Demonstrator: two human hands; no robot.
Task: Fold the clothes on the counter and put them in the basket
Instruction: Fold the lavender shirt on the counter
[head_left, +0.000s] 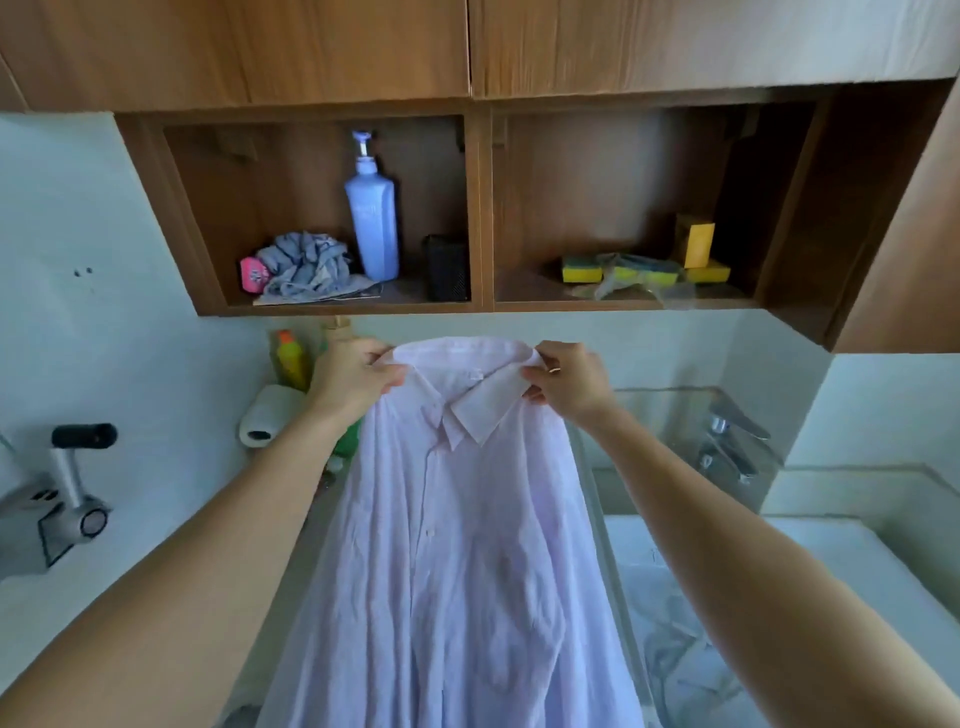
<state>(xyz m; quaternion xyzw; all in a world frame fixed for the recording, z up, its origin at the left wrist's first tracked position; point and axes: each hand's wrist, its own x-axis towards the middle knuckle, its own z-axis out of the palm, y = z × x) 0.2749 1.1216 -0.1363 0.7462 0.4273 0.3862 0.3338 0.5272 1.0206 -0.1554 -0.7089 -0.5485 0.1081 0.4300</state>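
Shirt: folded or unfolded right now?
Unfolded. The left hand and right hand pinch the shirt at its shoulders beside the collar. It hangs down in one length, button front toward the camera.

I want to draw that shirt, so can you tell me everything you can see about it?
The shirt is pale pinkish-lilac, of thin, wrinkled cloth, with a pointed collar and small buttons down the front. It hangs in the air, front facing the camera. The left hand pinches it beside the collar on one side, the right hand on the other. Its bottom runs out of the picture.
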